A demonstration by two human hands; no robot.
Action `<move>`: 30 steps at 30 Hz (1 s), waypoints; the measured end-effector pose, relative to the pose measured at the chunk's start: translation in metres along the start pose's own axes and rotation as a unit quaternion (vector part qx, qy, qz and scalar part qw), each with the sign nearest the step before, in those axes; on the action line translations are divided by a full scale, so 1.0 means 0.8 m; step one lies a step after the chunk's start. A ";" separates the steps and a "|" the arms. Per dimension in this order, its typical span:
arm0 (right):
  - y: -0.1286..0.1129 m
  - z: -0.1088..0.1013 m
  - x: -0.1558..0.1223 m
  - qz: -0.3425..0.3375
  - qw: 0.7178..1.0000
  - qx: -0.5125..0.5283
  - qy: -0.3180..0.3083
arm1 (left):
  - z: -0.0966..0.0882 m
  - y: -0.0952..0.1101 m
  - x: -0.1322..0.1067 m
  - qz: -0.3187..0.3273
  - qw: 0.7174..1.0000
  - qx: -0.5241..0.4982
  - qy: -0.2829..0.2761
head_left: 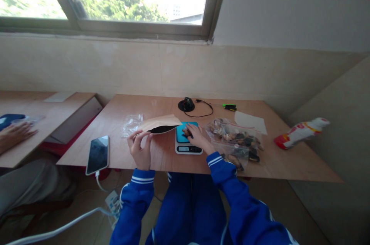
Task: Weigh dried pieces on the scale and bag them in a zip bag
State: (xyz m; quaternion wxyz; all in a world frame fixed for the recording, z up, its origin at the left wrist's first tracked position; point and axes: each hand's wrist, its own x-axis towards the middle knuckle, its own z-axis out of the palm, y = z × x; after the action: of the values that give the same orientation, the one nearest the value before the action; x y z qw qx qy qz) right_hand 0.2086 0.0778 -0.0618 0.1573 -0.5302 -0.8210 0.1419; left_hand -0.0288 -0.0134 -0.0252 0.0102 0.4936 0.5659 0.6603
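My left hand (140,148) pinches the near edge of a tan paper pouch (162,123) and holds it open, its dark mouth turned toward the scale. A small digital scale (187,139) with a blue platform sits on the wooden table (121,152) in front of me. My right hand (196,137) rests on the scale's platform with its fingers closed around small dark pieces. Just right of that hand lies a clear zip bag of dark dried pieces (237,137).
A phone (98,154) on a white cable lies at the table's left front edge. An empty clear bag (131,123), a black round gadget with cord (186,105), a green marker (229,106), white paper (250,121) and a red-white packet (300,131) are also there. Another person's hand (14,135) rests on the left desk.
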 end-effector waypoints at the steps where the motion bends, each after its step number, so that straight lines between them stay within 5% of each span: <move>1: 0.002 -0.002 -0.002 0.010 1.000 0.001 -0.009 | 0.001 0.000 0.000 0.000 1.000 -0.001 -0.001; 12: 0.019 -0.015 -0.004 0.045 0.997 0.045 -0.044 | 0.002 0.003 0.004 -0.005 1.000 -0.003 -0.007; 16: 0.010 -0.035 0.001 0.021 0.990 0.123 0.071 | 0.003 0.002 0.006 0.000 1.000 -0.008 -0.015; 18: -0.009 -0.058 0.001 -0.012 0.962 0.217 0.167 | 0.005 0.004 0.006 0.005 1.000 -0.011 -0.022; 20: -0.038 -0.089 -0.001 -0.057 0.925 0.321 0.196 | 0.007 0.008 0.006 0.010 0.999 -0.014 -0.027; 23: -0.089 -0.132 -0.001 -0.164 0.900 0.403 0.020 | 0.012 0.016 0.008 0.018 0.999 -0.013 -0.029; 25: -0.118 -0.148 0.005 -0.230 0.900 0.361 -0.088 | 0.014 0.020 0.010 0.022 0.999 -0.008 -0.028; 30: -0.147 -0.131 0.041 -0.268 0.950 0.112 -0.118 | 0.016 0.025 0.010 0.046 0.998 0.014 -0.037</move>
State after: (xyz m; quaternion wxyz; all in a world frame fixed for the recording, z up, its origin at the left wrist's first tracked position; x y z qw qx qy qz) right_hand 0.1420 0.0679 0.0842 0.1495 -0.2492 -0.9244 0.2470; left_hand -0.0137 -0.0063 -0.0064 -0.0066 0.5434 0.5511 0.6332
